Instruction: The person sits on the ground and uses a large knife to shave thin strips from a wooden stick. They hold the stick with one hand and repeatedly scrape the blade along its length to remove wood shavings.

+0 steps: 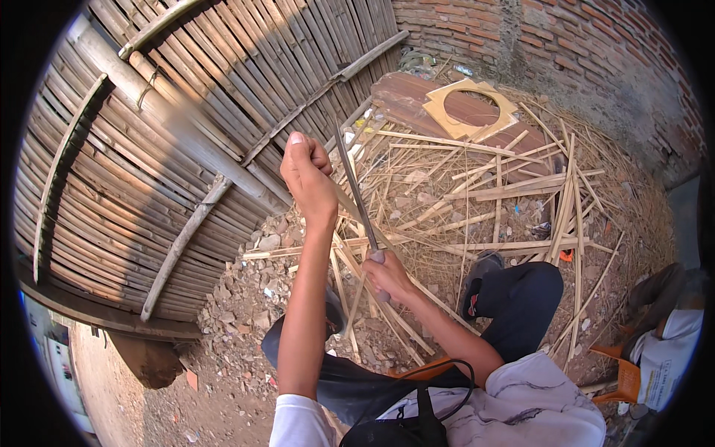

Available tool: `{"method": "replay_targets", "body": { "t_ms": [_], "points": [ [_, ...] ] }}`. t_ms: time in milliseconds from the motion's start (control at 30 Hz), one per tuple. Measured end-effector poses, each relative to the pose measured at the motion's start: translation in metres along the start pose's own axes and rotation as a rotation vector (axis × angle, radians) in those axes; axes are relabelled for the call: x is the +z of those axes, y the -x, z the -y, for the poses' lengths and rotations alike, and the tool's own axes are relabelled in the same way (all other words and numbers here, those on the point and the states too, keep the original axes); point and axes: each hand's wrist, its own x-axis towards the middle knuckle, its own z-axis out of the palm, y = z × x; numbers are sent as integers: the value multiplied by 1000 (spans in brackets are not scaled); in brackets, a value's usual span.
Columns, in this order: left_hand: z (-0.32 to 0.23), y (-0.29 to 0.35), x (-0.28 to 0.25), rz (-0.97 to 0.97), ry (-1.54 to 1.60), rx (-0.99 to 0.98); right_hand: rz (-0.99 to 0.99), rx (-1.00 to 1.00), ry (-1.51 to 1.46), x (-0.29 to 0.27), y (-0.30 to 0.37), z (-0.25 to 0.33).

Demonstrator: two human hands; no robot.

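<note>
My right hand [389,277] grips the handle of a long, narrow-bladed knife [353,173]. The blade slants up and to the left, its tip just right of my left hand [307,175]. That hand is raised higher, closed, with the thumb on top. A pale bamboo strip [348,203] runs from behind my left wrist down to the blade; the fingers seem to be round its end, which is hidden. More split bamboo strips [477,190] lie in a loose heap on the ground beyond my hands, and some reach between my feet.
A bamboo-pole wall [149,149] stands on the left, a brick wall [566,52] at the back. Near it a yellowish board with a round hole [438,104] lies on a brown panel [398,93]. Rubble [246,313] covers the ground. Another person [674,350] sits at the right by an orange chair [624,380].
</note>
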Motion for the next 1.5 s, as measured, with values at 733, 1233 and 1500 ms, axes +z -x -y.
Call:
{"method": "replay_targets", "body": {
  "t_ms": [733,1233,1500],
  "points": [
    [-5,-9,-15,23,73,30,-205,309,149,-63,-42,-84],
    [1,3,15,-25,0,47,-8,65,-189,-4,-22,-29],
    [0,-3,-2,35,58,26,-73,41,-169,-20,-2,0]
  ]
}}
